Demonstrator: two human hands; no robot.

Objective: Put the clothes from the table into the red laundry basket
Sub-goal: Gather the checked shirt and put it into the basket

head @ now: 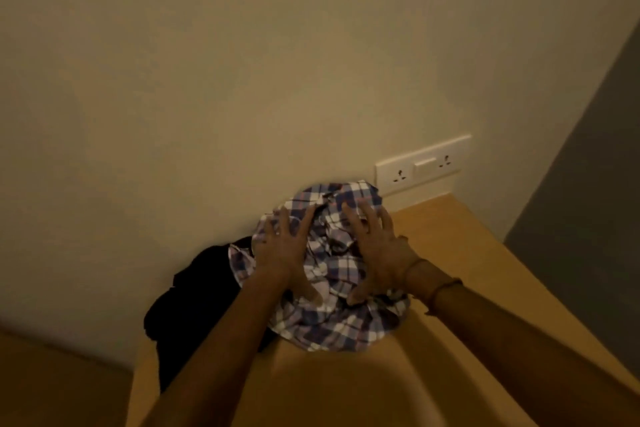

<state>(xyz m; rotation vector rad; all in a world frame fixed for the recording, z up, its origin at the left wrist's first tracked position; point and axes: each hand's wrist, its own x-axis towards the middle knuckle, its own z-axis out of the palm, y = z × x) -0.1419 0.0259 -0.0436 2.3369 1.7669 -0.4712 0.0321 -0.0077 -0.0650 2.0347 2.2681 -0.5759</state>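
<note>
Crumpled blue-and-white checked shirt (329,274) heaped on tan wooden table (450,253), pressed under left hand (280,250) and right hand (377,246), fingers spread wide, not gripping. Beside, black garment (194,291) over table edge. Behind, white socket plate (422,163) on wall.

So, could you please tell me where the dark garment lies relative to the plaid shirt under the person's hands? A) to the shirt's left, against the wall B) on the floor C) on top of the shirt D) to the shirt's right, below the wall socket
A: the dark garment lies on the table left of the plaid shirt, against the wall, while the left hand and right hand press on the shirt.
</note>
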